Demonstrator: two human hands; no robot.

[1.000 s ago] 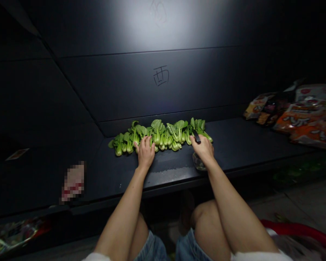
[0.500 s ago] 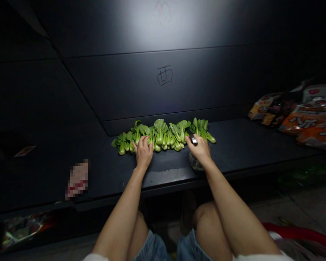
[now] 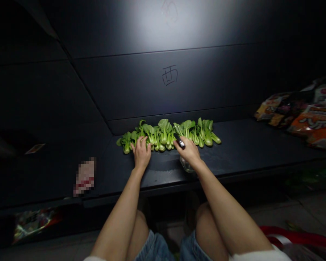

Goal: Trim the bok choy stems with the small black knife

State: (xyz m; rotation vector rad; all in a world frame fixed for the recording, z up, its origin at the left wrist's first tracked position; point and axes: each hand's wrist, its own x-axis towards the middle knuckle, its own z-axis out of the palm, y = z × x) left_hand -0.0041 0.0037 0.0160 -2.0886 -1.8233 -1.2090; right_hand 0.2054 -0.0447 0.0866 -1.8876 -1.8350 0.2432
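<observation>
Reaches forward, laying left hand (image 3: 141,153) half-open on greens (image 3: 164,133) and wrapping right hand (image 3: 190,150) round a bottle (image 3: 186,166), over a wet, dark shelf (image 3: 163,176).

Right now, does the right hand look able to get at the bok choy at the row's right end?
Probably yes: nothing covers the end bok choy near the right hand, though the black piece in its grip may hamper grasping.
</observation>
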